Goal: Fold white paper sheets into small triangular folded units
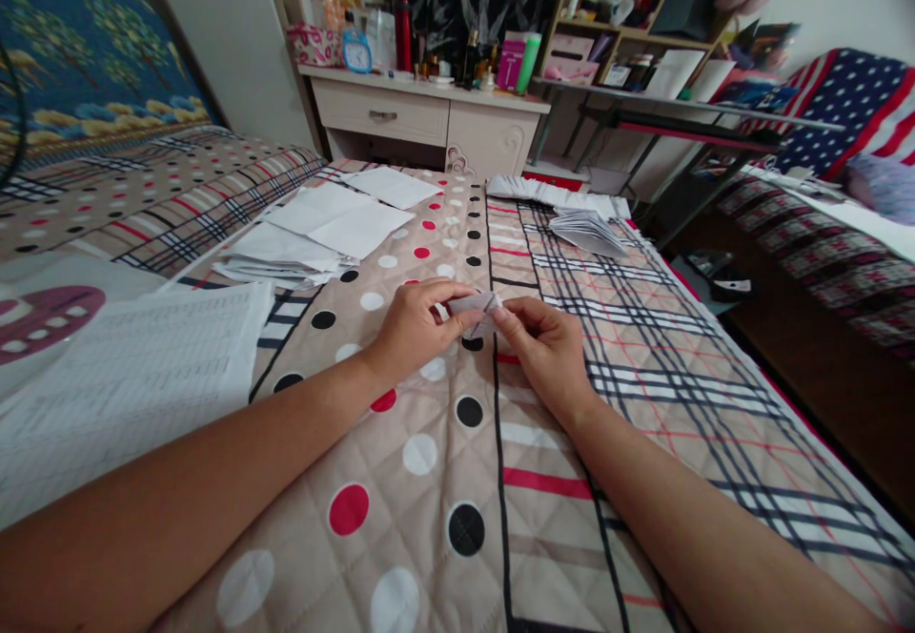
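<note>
A small folded piece of paper (468, 305) is held between my two hands over the bedspread. My left hand (421, 320) pinches its left end between thumb and fingers. At its right end, my right hand (544, 339) grips the edge with thumb and forefinger. The fingers cover part of the paper, so its full folded shape is hidden. Beyond my left hand lies a loose pile of white paper sheets (335, 218). Past my right hand, a bundle of folded papers (590, 231) rests near a long row of folded paper pieces (554, 194).
Printed sheets (164, 357) lie at the left beside my forearm. The quilted bedspread (429, 557) has dots and plaid. A white dresser (400, 118) stands past the bed's far edge, with a blue clock (355, 50) on top. A metal-legged desk (686, 111) is at the right.
</note>
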A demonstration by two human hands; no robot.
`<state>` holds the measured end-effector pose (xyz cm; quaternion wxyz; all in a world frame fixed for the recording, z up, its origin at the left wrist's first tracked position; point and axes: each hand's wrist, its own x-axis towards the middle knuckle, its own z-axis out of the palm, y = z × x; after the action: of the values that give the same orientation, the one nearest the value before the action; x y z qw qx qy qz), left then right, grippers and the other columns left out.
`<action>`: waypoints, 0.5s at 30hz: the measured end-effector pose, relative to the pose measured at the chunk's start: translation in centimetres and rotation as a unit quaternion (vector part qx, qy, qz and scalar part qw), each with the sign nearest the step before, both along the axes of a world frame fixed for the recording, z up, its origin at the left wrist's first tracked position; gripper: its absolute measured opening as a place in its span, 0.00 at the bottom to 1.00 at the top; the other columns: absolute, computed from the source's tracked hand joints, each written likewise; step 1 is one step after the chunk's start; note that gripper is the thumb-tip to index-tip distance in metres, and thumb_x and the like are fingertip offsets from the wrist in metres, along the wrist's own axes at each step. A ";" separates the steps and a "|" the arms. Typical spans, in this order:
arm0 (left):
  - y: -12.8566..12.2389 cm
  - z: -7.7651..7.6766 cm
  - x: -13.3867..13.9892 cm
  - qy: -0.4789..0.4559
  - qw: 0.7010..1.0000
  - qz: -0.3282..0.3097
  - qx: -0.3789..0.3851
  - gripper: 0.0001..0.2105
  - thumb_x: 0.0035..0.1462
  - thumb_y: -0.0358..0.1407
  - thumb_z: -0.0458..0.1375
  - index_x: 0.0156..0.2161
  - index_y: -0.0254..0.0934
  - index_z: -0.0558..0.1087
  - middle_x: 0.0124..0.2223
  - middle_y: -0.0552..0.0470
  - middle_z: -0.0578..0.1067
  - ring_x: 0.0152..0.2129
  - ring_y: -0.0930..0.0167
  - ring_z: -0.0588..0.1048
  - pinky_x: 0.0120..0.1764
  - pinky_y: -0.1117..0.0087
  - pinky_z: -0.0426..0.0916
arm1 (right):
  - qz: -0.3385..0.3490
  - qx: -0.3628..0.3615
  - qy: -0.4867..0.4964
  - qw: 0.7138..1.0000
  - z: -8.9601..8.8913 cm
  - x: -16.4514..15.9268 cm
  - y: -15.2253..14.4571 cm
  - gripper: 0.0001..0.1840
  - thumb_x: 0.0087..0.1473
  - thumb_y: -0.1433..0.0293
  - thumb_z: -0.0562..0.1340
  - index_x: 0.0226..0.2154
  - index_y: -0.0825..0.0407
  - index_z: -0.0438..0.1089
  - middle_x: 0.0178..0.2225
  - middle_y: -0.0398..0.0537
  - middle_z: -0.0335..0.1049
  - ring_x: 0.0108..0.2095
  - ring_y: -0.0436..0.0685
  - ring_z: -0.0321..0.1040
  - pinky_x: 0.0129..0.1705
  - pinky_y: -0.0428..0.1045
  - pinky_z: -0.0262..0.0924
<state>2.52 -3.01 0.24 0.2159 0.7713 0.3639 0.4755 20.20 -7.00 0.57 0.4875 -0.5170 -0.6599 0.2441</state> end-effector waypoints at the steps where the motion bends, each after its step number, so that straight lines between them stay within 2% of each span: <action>1: -0.1 0.0 0.0 0.004 1.000 0.000 0.010 0.10 0.52 0.36 0.64 0.40 0.34 0.77 0.38 0.47 0.80 0.30 0.72 0.76 0.27 0.76 0.67 | -0.008 0.008 -0.014 1.000 -0.1 0.0 0.0 0.17 0.56 0.57 0.62 0.31 0.53 0.75 0.17 0.38 0.58 0.19 0.47 0.52 0.23 0.46 0.47; 5: -0.3 0.1 -0.1 0.028 0.998 0.005 0.056 0.09 0.51 0.32 0.64 0.40 0.35 0.77 0.39 0.48 0.79 0.34 0.70 0.76 0.29 0.75 0.68 | -0.025 0.035 -0.077 0.996 -0.3 0.1 0.0 0.16 0.56 0.57 0.62 0.34 0.52 0.77 0.16 0.38 0.58 0.18 0.47 0.53 0.23 0.46 0.47; 8: -0.6 0.3 -0.1 0.052 0.994 0.005 0.096 0.10 0.51 0.30 0.62 0.41 0.36 0.76 0.40 0.48 0.78 0.37 0.69 0.76 0.36 0.72 0.71 | -0.030 0.058 -0.108 0.992 -0.3 0.2 -0.1 0.15 0.56 0.57 0.62 0.35 0.51 0.78 0.16 0.38 0.59 0.18 0.47 0.54 0.22 0.45 0.47; 11: -0.9 0.7 -0.1 0.086 0.986 0.007 0.146 0.11 0.51 0.29 0.61 0.42 0.38 0.75 0.41 0.49 0.77 0.40 0.68 0.74 0.44 0.67 0.70 | -0.027 0.080 -0.132 0.988 -0.2 0.1 -0.3 0.14 0.56 0.58 0.62 0.35 0.50 0.78 0.17 0.41 0.64 0.18 0.49 0.58 0.23 0.46 0.50; 15: -1.2 0.9 -0.1 0.128 0.977 0.006 0.172 0.10 0.50 0.28 0.60 0.40 0.37 0.73 0.41 0.49 0.76 0.40 0.67 0.74 0.45 0.65 0.69 | -0.007 0.105 -0.151 0.983 -0.2 -0.1 -0.5 0.12 0.57 0.61 0.61 0.35 0.50 0.77 0.21 0.44 0.70 0.20 0.51 0.63 0.25 0.46 0.54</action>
<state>2.45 -4.22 1.12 0.0285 0.8490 0.3058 0.4300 20.13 -7.52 0.39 0.4355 -0.4983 -0.7444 0.0891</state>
